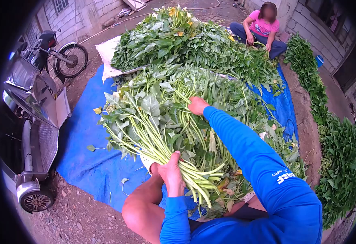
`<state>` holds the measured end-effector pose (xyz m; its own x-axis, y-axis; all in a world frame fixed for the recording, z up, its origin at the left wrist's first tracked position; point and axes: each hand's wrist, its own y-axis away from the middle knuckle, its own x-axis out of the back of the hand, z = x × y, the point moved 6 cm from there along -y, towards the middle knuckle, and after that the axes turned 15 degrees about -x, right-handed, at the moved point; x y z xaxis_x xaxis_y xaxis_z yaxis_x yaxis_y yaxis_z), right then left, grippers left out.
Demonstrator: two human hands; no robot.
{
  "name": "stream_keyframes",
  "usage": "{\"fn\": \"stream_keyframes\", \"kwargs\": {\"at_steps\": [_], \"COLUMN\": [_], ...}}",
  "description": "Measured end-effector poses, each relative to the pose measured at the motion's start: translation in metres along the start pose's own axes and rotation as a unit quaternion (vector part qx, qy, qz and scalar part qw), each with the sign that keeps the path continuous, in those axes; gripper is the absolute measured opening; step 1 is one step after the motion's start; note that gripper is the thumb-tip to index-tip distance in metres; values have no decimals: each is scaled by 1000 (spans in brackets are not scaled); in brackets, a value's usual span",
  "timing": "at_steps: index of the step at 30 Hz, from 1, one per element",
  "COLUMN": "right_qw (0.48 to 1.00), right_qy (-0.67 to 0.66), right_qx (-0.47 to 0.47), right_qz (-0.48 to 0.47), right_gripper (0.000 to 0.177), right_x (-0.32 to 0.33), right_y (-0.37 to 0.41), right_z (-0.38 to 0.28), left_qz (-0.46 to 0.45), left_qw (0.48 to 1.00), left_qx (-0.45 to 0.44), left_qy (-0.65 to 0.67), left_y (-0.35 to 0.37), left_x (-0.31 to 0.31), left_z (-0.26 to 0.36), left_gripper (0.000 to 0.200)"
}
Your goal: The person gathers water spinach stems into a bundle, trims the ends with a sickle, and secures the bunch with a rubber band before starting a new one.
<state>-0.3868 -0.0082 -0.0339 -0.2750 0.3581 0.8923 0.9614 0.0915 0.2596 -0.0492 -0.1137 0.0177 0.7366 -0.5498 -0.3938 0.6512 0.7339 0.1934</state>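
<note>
My left hand is wrapped round a thick bundle of long green stems. The bundle's cut ends point down to the right, and its leaves spread to the upper left. My right hand is closed at the end of a stretched-out arm, on a green stem at the leafy pile. Loose leafy greens lie heaped under and beyond both hands. A larger mound of greens rises behind them on white sacking.
A blue tarp lies under the greens. Another person sits at the back right, holding stems. A motorcycle and a metal sidecar stand at the left. Leafy greens line the right side beside a block wall.
</note>
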Motion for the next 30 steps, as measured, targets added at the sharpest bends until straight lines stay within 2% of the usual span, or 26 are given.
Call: {"fn": "stream_keyframes", "kwargs": {"at_steps": [4,7,8,9,11,13,15,16,17,19,20,22,26,27,30], "right_qw": [999,995,975,993,980,984,992,986,987,971,953,902,866,867,874], "right_qy": [-45,56,181,84,-109,-106,-111,-145,-139,-237,-296,-410,-490,-491,-471], "right_qx": [-16,67,131,60,-86,-41,-34,59,62,3,0,-2,72,76,109], "right_qz": [8,-47,0,-51,-146,-135,-48,53,43,-27,-61,-132,-70,-46,43], "right_gripper": [31,32,28,26,23,19,31,43,43,36,33,27,15,23,23], "right_x": [-23,-20,-11,0,23,79,157,175,199,228,235,242,238,233,226], "right_y": [-3,-16,-21,-32,-42,-26,39,43,66,105,119,147,199,208,247], "right_z": [1,-14,-22,-15,3,-2,-11,2,4,19,29,48,78,90,107], "left_qz": [9,16,20,24,15,13,15,15,8,-6,-14,-28,-58,-65,-102], "left_qw": [1000,999,999,999,999,999,999,999,999,999,998,998,997,997,994], "left_qx": [-26,-27,-28,-27,-11,6,22,-4,-2,1,29,29,34,34,40], "left_qy": [7,4,9,14,26,34,37,34,39,47,57,53,36,30,1], "left_y": [6,8,6,4,0,-3,-5,-9,-10,-10,-6,-4,4,7,11], "left_x": [3,5,5,5,6,8,10,10,11,11,9,8,6,5,2], "left_z": [7,11,13,13,10,6,-2,-7,-13,-15,-13,-9,-1,2,2], "left_gripper": [21,19,19,18,26,29,27,17,16,16,29,28,27,26,21]}}
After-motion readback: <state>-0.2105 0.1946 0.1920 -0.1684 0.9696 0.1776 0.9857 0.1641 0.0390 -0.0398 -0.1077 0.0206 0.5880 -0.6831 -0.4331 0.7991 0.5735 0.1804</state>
